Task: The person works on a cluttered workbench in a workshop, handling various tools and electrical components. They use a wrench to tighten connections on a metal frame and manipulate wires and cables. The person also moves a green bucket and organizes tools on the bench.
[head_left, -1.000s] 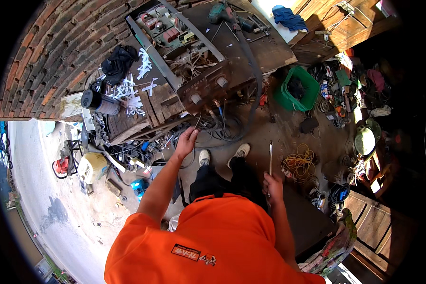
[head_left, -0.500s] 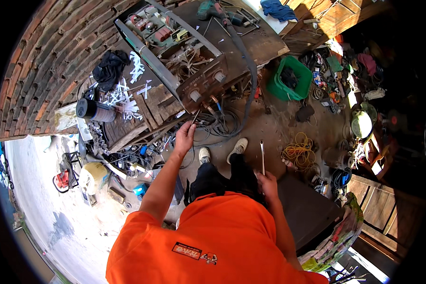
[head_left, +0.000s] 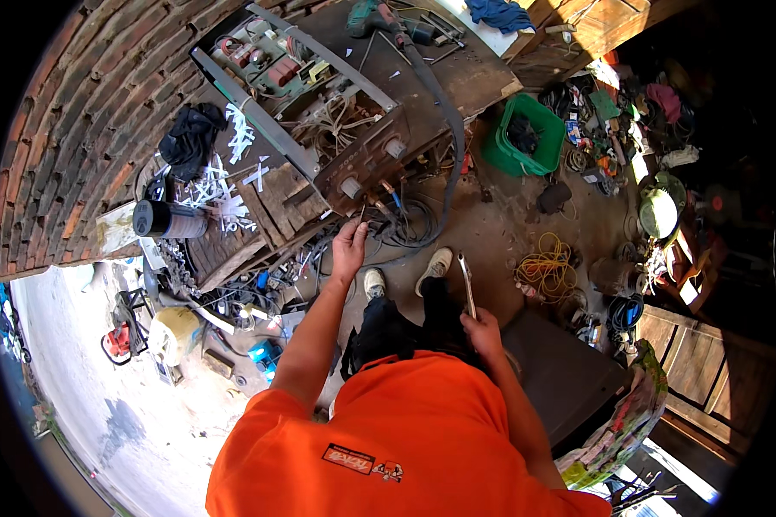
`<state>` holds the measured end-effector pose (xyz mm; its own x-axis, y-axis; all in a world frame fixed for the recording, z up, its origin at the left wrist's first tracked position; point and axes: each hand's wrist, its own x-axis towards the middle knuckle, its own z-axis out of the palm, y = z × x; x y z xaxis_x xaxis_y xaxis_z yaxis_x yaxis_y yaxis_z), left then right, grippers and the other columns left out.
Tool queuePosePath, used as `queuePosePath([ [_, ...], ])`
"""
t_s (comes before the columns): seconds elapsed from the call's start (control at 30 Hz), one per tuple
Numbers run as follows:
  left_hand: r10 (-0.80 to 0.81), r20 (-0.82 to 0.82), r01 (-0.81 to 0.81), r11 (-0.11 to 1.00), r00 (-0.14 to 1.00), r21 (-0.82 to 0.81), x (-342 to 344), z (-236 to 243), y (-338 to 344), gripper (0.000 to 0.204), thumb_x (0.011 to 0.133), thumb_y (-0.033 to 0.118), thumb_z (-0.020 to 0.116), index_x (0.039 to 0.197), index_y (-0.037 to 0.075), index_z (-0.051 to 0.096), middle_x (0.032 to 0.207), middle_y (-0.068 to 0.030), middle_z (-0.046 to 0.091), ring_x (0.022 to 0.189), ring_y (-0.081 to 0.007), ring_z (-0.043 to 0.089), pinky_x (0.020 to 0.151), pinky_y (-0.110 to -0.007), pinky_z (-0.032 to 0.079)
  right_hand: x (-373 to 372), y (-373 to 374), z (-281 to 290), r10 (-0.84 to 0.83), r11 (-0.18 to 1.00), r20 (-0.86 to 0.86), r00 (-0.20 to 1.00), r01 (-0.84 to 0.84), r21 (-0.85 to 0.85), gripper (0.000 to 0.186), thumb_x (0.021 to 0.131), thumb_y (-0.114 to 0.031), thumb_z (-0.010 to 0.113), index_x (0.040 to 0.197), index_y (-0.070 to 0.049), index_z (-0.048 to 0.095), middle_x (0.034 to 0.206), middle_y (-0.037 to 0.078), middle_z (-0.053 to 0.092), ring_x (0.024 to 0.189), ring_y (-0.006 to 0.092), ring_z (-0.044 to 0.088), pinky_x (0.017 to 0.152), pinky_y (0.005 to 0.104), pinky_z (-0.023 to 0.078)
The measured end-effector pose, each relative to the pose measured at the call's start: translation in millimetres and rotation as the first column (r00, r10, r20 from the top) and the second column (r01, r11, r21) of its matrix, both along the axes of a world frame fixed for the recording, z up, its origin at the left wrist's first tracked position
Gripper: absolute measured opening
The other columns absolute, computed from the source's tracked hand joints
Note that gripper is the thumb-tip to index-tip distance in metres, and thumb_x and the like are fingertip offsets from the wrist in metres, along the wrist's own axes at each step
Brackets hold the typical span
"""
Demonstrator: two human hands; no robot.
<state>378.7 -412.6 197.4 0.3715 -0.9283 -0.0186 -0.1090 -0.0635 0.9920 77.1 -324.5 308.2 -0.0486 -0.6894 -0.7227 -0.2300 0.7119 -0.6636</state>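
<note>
My left hand (head_left: 347, 250) is closed in a pinch, fingertips around a thin, short rod (head_left: 363, 210) that points up toward the machine's front. Just beyond it stands an open-topped metal machine (head_left: 351, 187) with knobs, circuit parts and loose wires inside, perhaps a welder. Cable connectors (head_left: 392, 195) stick out of its front panel to the right of the rod. Lower right, in front of my body, my right hand (head_left: 484, 333) is wrapped around a long silver metal tool (head_left: 466, 283). Its upper end points away from me; my fingers hide its lower end, and its exact kind is unclear.
A power drill (head_left: 373, 19) lies on the bench behind the machine. White strips (head_left: 222, 196) and a black-capped can (head_left: 171, 220) are at left. A green bucket (head_left: 526, 142), yellow cord (head_left: 545, 269) and black cable coils (head_left: 418, 226) sit on the floor.
My left hand has shifted slightly right relative to the machine, with the rod still pinched. The tool in my right hand has tilted a little left. The whole view has shifted slightly.
</note>
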Motion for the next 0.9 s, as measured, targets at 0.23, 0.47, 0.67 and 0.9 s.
queuePosePath([
  [0.23,-0.053,0.010,0.053,0.999,0.999,0.007,-6.6,-13.6,-19.4,0.020,0.094,0.018,0.054,0.087,-0.001,0.059,0.072,0.0013,0.052,0.070,-0.0083,0.045,0.065,-0.023,0.040,-13.6,7.8,-23.0,0.145,0.980,-0.136,0.980,-0.161,-0.119,0.018,0.083,-0.014,0.060,0.096,-0.002,0.059,0.062,-0.003,0.049,0.046,0.0057,0.041,0.040,0.0227,0.030],
  [0.47,-0.083,0.045,0.080,0.995,0.996,0.052,24.0,-4.1,-4.4,0.021,0.091,0.018,0.059,0.098,-0.001,0.063,0.080,-0.0078,0.061,0.077,-0.0141,0.054,0.073,-0.026,0.044,-4.1,-6.0,47.6,0.096,0.982,0.059,0.994,-0.085,-0.168,0.014,0.087,-0.014,0.056,0.093,-0.001,0.057,0.061,-0.001,0.049,0.050,0.0062,0.044,0.045,0.0230,0.035],
  [0.67,-0.129,0.006,0.127,0.988,0.992,0.091,30.0,16.2,1.4,0.022,0.091,0.020,0.059,0.093,-0.001,0.063,0.071,-0.0015,0.053,0.069,-0.0095,0.045,0.065,-0.025,0.041,55.8,-36.9,107.7,0.275,0.958,0.268,0.923,-0.239,-0.159,0.019,0.093,-0.011,0.043,0.100,0.001,0.054,0.059,0.001,0.048,0.044,0.0069,0.043,0.041,0.0223,0.036],
  [0.9,-0.084,0.006,0.083,0.988,0.996,0.128,29.1,25.4,11.9,0.023,0.091,0.021,0.059,0.095,-0.001,0.063,0.070,-0.0009,0.053,0.070,-0.0077,0.044,0.064,-0.024,0.041,110.8,-54.1,122.6,0.311,0.950,0.304,0.900,-0.304,-0.072,0.026,0.094,-0.015,0.041,0.102,0.005,0.055,0.061,0.003,0.049,0.042,0.0095,0.046,0.040,0.0240,0.038],
])
